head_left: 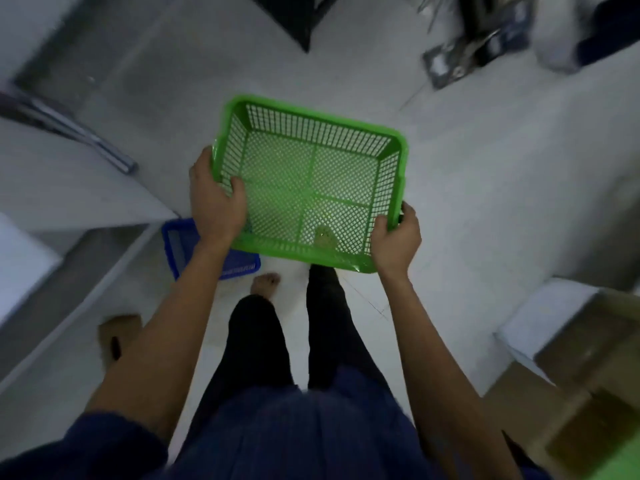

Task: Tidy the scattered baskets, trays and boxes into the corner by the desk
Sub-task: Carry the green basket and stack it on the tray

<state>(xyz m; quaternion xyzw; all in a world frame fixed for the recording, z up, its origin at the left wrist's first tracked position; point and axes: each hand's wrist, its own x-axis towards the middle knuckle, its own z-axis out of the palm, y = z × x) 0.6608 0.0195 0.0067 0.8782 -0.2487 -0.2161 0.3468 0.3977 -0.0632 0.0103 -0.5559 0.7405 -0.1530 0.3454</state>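
Floor [485, 168]: pale tile, runs under everything in view. The frame is dim, with blurred edges.
Counter [69, 188]: white, left of the green basket. A metal tube [69, 129] lies across its far part.
Cardboard boxes [595, 341]: stacked right of and nearer than the green basket, one with a white top. Too blurred to count.
Dark clutter [485, 39]: beyond the green basket to the right. Can't tell what it is.
Both arms are bare and stretched forward and down, one to each side of the green basket.
Green basket [322, 114]: mesh plastic, one of them, opening up, nothing inside. It is held in the air above the floor, straight ahead of the person.
Blue basket [180, 244]: one, on the floor just left of and below the green basket, against the counter's corner. The left forearm partly covers it.
Small cardboard box [119, 336]: one, on the floor nearer than the blue basket, left of the green one.
Left hand [214, 206]: gripping the green basket's left wall, thumb inside over the rim, fingers outside.
Right hand [394, 244]: gripping its near right corner, thumb on the rim, fingers wrapped round the outside.
Bare foot [265, 284]: on the tile just below the green basket.
Basket total: two.
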